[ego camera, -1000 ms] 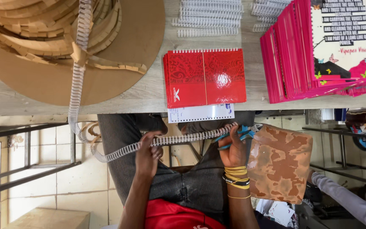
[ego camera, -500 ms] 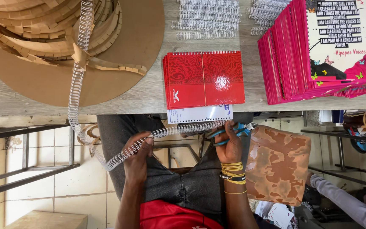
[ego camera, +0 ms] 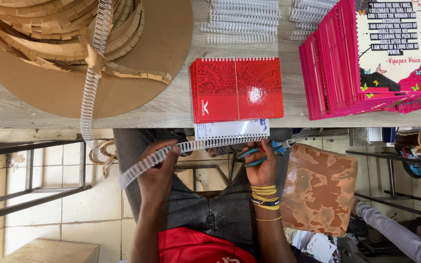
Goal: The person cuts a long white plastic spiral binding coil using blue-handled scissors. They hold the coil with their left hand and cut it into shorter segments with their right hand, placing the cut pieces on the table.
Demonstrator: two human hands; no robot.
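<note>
Nearest the camera, over the lap in grey trousers, the left hand is closed around a length of white wire binding comb, thumb on top and fingers curled beneath, gripping it near its free lower end. The comb runs up and to the right, level with the desk's near edge, to the right hand, which pinches it with the fingertips while clasping a pair of blue-handled cutting pliers in the same fist; the pliers' nose points right, past the comb. Stacked yellow bangles sit on that wrist.

To do this well, the strip looks best kept taut and straight between the two hands, so the loops can be counted and the blades meet the wire squarely between two loops rather than across one. The left grip seems far from the pliers; sliding it closer would likely steady the cut.

Just beyond the hands, a white-paged notebook overhangs the desk's near edge, and a stack of red-covered spiral notebooks lies on it. To the right, beside the knee, is a brown mottled bag. Toward the desk's right edge leans a stack of pink notebooks. At the far left stands a large cardboard reel feeding the comb down over the edge, and cut comb pieces lie along the far edge.
</note>
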